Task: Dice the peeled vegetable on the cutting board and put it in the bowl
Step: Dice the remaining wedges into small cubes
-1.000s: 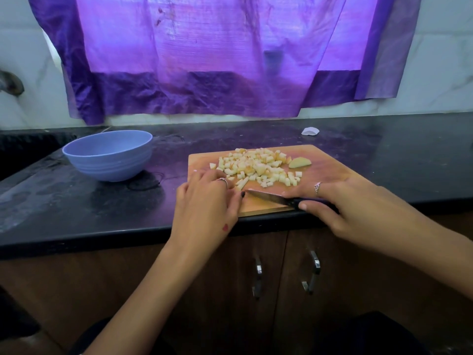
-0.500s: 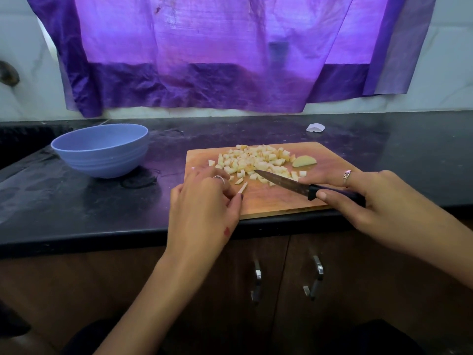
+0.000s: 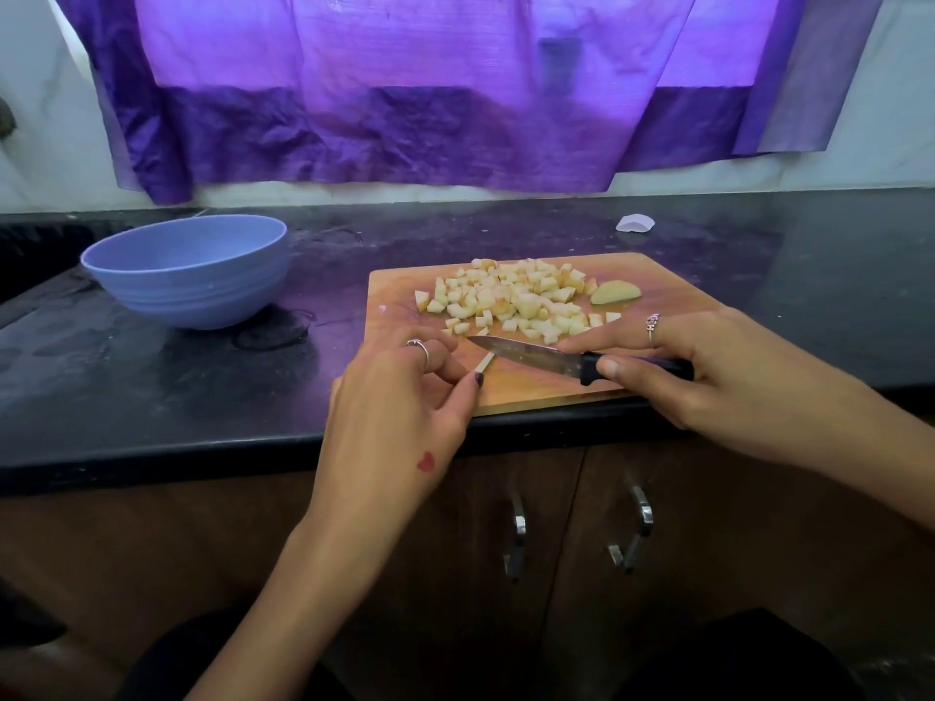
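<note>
Last strip under my left grip, knife tip just right of it.

My left hand (image 3: 405, 397) curls its fingers over a thin pale strip (image 3: 484, 363) on the cutting board (image 3: 673, 290), holding it near the front edge; its long axis runs from my fingertips up and to the right. My right hand (image 3: 708, 376) is closed round the handle of the knife (image 3: 536, 355), the blade lying across the strip's free end. The diced pile (image 3: 516, 301) and one uncut wedge (image 3: 614, 291) sit farther back. The blue bowl (image 3: 187, 270) stands well to the left on the tabletop (image 3: 152, 376), nearer my left hand.
</note>
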